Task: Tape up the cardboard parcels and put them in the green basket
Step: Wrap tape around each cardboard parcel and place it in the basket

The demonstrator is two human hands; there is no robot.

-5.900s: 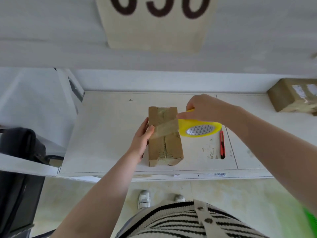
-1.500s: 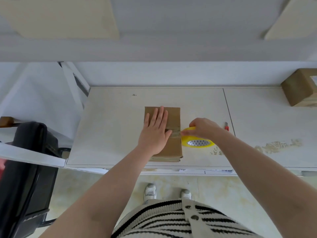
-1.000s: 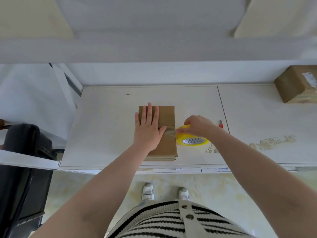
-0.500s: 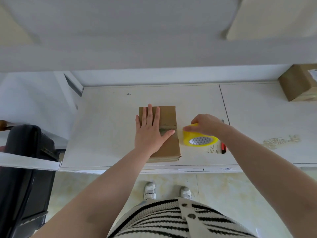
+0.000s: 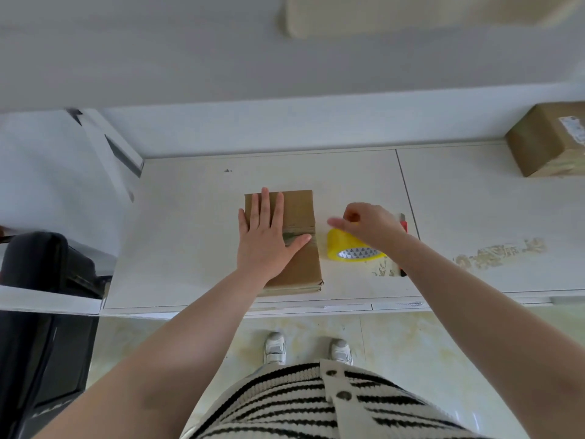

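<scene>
Parcel point(image 5: 297, 248) lay flat mid-surface point(image 5: 190, 232), left hand point(image 5: 266, 239) pressing it, fingers straight. Right hand point(image 5: 370, 226) over tape roll point(image 5: 351, 248), grip unclear. Best rub band ends down firmly before lifting

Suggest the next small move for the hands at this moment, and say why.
Probably lift the parcel off the table. A tape band already crosses it under the flat left hand, and the right hand hovers above the yellow tape roll, which sits apart from the parcel. The green basket is out of view.
</scene>
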